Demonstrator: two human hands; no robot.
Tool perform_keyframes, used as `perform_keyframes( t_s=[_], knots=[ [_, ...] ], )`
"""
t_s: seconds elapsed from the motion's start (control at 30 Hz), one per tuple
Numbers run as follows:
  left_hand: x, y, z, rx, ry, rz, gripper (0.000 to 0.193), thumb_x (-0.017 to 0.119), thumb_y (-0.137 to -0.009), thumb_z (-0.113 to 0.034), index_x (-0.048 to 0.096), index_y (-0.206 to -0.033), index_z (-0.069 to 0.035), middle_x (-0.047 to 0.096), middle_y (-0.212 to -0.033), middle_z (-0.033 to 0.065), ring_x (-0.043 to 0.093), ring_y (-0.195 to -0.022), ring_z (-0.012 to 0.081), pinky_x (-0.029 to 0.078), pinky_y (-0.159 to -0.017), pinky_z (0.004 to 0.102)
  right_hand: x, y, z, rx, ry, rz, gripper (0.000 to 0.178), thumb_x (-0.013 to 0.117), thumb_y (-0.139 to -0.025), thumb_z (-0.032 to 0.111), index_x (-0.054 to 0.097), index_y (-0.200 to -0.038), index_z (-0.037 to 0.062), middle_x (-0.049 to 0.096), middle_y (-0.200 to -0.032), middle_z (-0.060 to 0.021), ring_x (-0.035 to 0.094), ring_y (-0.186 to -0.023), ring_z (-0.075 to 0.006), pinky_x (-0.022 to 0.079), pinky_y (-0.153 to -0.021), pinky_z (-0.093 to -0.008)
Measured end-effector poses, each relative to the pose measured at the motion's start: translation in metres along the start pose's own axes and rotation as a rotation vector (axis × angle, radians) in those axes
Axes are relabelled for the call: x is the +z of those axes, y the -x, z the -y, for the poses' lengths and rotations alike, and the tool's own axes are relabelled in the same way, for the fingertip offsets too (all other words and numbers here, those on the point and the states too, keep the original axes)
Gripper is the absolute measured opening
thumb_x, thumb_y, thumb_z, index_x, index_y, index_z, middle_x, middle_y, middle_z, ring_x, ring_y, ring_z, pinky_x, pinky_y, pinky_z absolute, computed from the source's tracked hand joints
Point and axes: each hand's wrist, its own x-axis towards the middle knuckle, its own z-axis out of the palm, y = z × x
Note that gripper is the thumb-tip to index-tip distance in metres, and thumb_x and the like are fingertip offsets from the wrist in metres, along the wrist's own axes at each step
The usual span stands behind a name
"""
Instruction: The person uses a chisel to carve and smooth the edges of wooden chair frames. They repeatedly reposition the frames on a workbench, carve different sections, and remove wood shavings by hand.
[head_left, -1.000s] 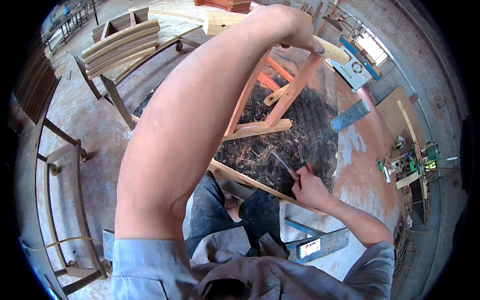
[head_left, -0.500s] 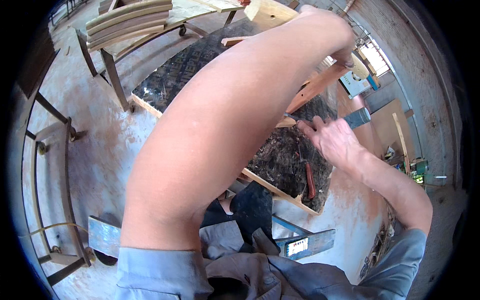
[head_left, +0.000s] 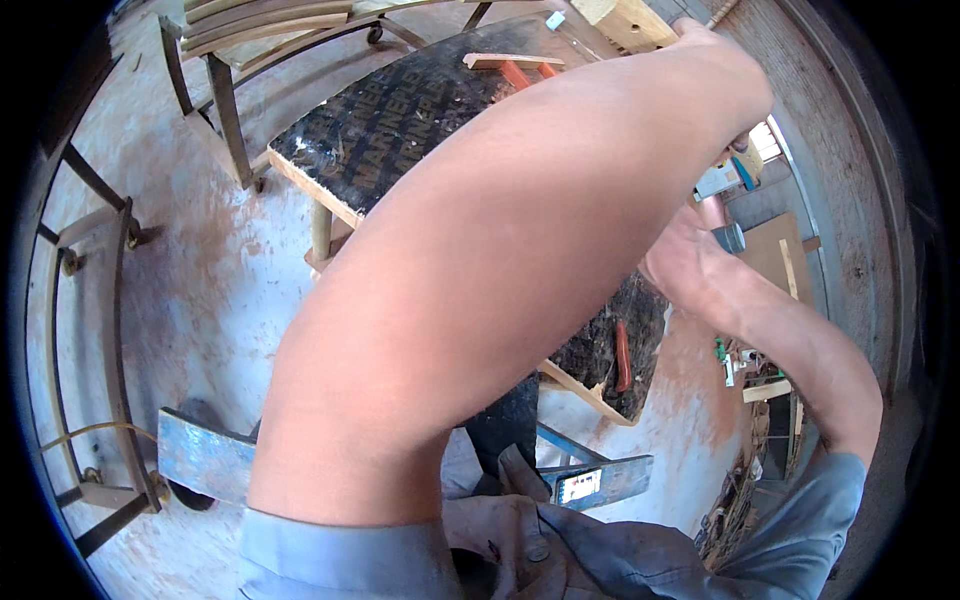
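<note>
My left forearm stretches across the middle and covers much of the bench. At its far end, my left hand (head_left: 738,72) bends over beside a pale wooden piece (head_left: 625,22) with a hole in it; its fingers curl down at the far side, and most of the grip is hidden. Just below that forearm is my right hand (head_left: 682,262), its back and wrist showing while its fingers are covered by the left arm. A red-handled tool (head_left: 622,358) lies on the black bench top (head_left: 375,135), near its right corner.
A narrow wood strip (head_left: 495,62) and orange-red bars (head_left: 515,76) lie on the far part of the bench. Wheeled metal racks (head_left: 120,330) stand at left, one with stacked wood strips (head_left: 265,28). Blue metal pieces (head_left: 205,458) are low by my body.
The view has shifted, and both hands appear farther right. My right hand's fingers and the small tool at them have gone out of sight behind my left forearm.
</note>
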Motion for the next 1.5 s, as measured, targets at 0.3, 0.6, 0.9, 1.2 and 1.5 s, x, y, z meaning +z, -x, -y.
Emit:
perform_keyframes(
  t_s=[0.3, 0.6, 0.9, 1.2, 1.5],
  knots=[
    [-0.002, -0.002, 0.003, -0.024, 0.018, -0.028, 0.043, 0.080, -0.085, -0.049, 0.082, -0.112, -0.014, 0.078, -0.092, 0.0058, 0.073, -0.094, 0.0253, 0.050, -0.087, 0.0466, -0.009, 0.024, 0.012, -0.060, 0.366, 0.086, 0.043, 0.056, -0.095, 0.012, 0.061, -0.136, 0.0029, 0.066, -0.111, -0.0158, 0.071, -0.090, -0.0238, 0.058, -0.070, -0.0372],
    [-0.002, 0.003, 0.009, -0.033, 0.025, -0.043, 0.048, 0.079, -0.085, -0.052, 0.081, -0.112, -0.012, 0.077, -0.090, 0.0075, 0.073, -0.091, 0.0260, 0.051, -0.085, 0.0459, -0.003, 0.022, 0.015, -0.083, 0.396, 0.185, 0.048, 0.057, -0.096, 0.013, 0.060, -0.144, 0.0077, 0.069, -0.090, -0.0048, 0.070, -0.091, -0.0180, 0.056, -0.069, -0.0320],
    [0.001, 0.004, 0.016, -0.042, 0.024, -0.050, 0.053, 0.077, -0.086, -0.056, 0.080, -0.112, -0.009, 0.077, -0.088, 0.0093, 0.073, -0.088, 0.0266, 0.052, -0.083, 0.0451, -0.003, 0.017, 0.011, -0.115, 0.358, 0.058, 0.043, 0.057, -0.095, 0.012, 0.066, -0.137, 0.0117, 0.071, -0.091, -0.0069, 0.074, -0.086, -0.0230, 0.059, -0.071, -0.0398],
    [0.002, 0.004, 0.020, -0.047, 0.015, -0.056, 0.058, 0.076, -0.086, -0.059, 0.079, -0.112, -0.007, 0.076, -0.086, 0.0110, 0.073, -0.085, 0.0272, 0.053, -0.080, 0.0444, 0.009, 0.012, -0.001, -0.053, 0.140, -0.045, 0.046, 0.057, -0.095, 0.011, 0.066, -0.139, 0.0114, 0.071, -0.090, -0.0069, 0.074, -0.083, -0.0239, 0.058, -0.070, -0.0407],
    [0.006, 0.001, 0.025, -0.058, 0.017, -0.064, 0.063, 0.074, -0.087, -0.062, 0.079, -0.112, -0.005, 0.075, -0.083, 0.0128, 0.073, -0.082, 0.0278, 0.054, -0.078, 0.0437, 0.015, 0.011, -0.001, -0.065, 0.157, -0.012, 0.051, 0.057, -0.094, 0.010, 0.061, -0.145, 0.0133, 0.071, -0.090, -0.0077, 0.074, -0.083, -0.0233, 0.057, -0.068, -0.0393]
  ],
)
